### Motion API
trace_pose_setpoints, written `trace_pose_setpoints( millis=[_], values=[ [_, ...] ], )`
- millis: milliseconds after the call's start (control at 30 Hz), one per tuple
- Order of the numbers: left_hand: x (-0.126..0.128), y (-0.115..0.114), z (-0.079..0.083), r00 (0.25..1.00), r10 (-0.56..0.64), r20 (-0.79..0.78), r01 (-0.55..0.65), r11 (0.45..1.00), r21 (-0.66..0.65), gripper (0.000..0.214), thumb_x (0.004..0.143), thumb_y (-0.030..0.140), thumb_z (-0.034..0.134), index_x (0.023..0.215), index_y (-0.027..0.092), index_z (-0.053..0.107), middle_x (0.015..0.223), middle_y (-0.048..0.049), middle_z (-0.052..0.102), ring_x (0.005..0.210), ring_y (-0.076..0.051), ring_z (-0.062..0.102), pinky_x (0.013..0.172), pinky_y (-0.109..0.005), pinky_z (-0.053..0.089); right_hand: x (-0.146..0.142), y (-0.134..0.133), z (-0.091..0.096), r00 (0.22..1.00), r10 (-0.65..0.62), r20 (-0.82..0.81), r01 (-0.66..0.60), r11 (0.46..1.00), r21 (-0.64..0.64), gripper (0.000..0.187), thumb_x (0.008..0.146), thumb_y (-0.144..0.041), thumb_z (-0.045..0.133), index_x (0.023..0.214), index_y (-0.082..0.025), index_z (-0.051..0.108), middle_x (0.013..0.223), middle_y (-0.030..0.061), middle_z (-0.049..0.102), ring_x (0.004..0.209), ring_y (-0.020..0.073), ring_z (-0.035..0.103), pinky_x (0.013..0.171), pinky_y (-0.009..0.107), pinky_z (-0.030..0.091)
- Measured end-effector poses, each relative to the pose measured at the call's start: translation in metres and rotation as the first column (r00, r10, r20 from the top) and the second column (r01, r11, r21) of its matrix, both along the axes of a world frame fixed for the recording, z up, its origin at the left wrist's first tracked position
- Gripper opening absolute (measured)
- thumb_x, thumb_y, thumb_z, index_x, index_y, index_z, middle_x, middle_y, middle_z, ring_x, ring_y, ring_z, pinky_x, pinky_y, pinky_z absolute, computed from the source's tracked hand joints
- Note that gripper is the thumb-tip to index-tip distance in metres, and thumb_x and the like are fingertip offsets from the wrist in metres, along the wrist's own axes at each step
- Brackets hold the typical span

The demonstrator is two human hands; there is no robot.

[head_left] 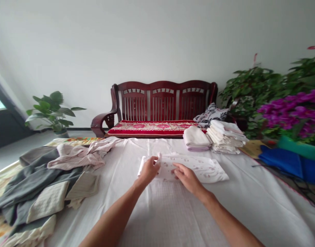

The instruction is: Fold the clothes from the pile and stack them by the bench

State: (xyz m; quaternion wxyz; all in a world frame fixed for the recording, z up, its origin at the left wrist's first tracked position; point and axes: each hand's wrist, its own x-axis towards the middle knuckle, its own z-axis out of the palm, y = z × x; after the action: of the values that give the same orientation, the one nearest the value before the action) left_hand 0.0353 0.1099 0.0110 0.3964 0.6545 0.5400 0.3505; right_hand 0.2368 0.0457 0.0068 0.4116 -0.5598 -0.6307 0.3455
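Cloth is the business of the moment: a white flowered cloth (pixel 206 168) lies flat on the white-covered table (pixel 173 212), stretching from under both hands out to the right of them. The left hand (pixel 149 170) is closed around the cloth's left end, fingers curled over a fold that stands up a little from the surface. The right hand (pixel 186 177) rests just beside it, palm down and fingers stretched out flat on the cloth, gripping nothing.

Beyond the right hand, well apart, sits a folded pale towel (pixel 196 139), and touching it on the right is a taller stack of folded linens (pixel 225 137). Far to the left of the left hand sprawls a loose heap of grey clothes (pixel 34 181) with a pink garment (pixel 80 156) thrown across its far side. Straight beyond both hands stands a dark red wooden bench (pixel 160 103) with a patterned cushion (pixel 210 115) at its right end. Off to the right of the right hand lies a blue cloth (pixel 288 161) beneath purple-flowered plants (pixel 296 113).
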Motion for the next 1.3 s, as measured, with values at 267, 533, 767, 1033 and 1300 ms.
trace_pose_setpoints(
  millis=[267, 533, 767, 1033, 1300],
  values=[
    [0.032, -0.021, -0.02, 0.994, -0.112, 0.008, 0.11, 0.983, 0.146, 0.035, 0.082, 0.018, 0.056, 0.114, 0.019, 0.071, 0.082, -0.0032, 0.075, 0.072, -0.017, 0.068, 0.064, -0.026, 0.05, -0.006, 0.01, -0.001, 0.974, -0.026, -0.224, -0.012, 0.986, -0.168, 0.058, 0.092, -0.061, 0.043, 0.133, -0.022, 0.055, 0.115, 0.0085, 0.071, 0.088, 0.0238, 0.071, 0.053, 0.028, 0.049],
    [0.036, -0.024, -0.028, 0.949, -0.249, 0.192, 0.229, 0.966, 0.121, 0.045, 0.081, 0.018, 0.058, 0.126, 0.019, 0.065, 0.104, -0.0073, 0.077, 0.093, -0.021, 0.072, 0.086, -0.033, 0.055, -0.014, 0.023, -0.01, 0.988, -0.145, -0.051, 0.141, 0.988, -0.063, 0.061, 0.087, -0.058, 0.052, 0.137, -0.023, 0.054, 0.097, 0.0037, 0.072, 0.089, 0.0243, 0.068, 0.07, 0.032, 0.053],
    [0.039, -0.023, -0.034, 0.878, -0.321, 0.356, 0.319, 0.945, 0.067, 0.058, 0.083, 0.011, 0.05, 0.141, 0.013, 0.049, 0.114, -0.0137, 0.074, 0.097, -0.02, 0.071, 0.087, -0.036, 0.056, -0.009, 0.032, -0.019, 0.966, -0.252, 0.048, 0.25, 0.967, 0.049, 0.035, 0.083, -0.037, 0.054, 0.112, -0.024, 0.069, 0.096, 0.0035, 0.075, 0.092, 0.0247, 0.067, 0.082, 0.034, 0.053],
    [0.014, -0.016, -0.028, 0.997, -0.034, 0.067, -0.006, 0.85, 0.527, 0.035, 0.088, 0.011, 0.047, 0.115, 0.022, 0.066, 0.112, -0.0057, 0.074, 0.107, -0.02, 0.068, 0.101, -0.041, 0.051, 0.049, 0.038, -0.014, 0.922, -0.368, -0.124, 0.386, 0.903, 0.188, 0.046, 0.079, -0.038, 0.052, 0.116, -0.017, 0.069, 0.103, 0.0068, 0.076, 0.096, 0.0258, 0.068, 0.083, 0.034, 0.053],
    [0.013, -0.016, -0.04, 0.946, 0.03, -0.322, 0.186, 0.765, 0.616, 0.045, 0.085, 0.004, 0.052, 0.124, 0.024, 0.066, 0.126, -0.0064, 0.069, 0.126, -0.027, 0.057, 0.108, -0.048, 0.046, 0.12, 0.031, -0.013, 0.8, -0.598, 0.049, 0.578, 0.789, 0.207, 0.053, 0.077, -0.041, 0.05, 0.121, -0.017, 0.069, 0.113, 0.0107, 0.074, 0.107, 0.0287, 0.067, 0.093, 0.039, 0.051]
  ],
)
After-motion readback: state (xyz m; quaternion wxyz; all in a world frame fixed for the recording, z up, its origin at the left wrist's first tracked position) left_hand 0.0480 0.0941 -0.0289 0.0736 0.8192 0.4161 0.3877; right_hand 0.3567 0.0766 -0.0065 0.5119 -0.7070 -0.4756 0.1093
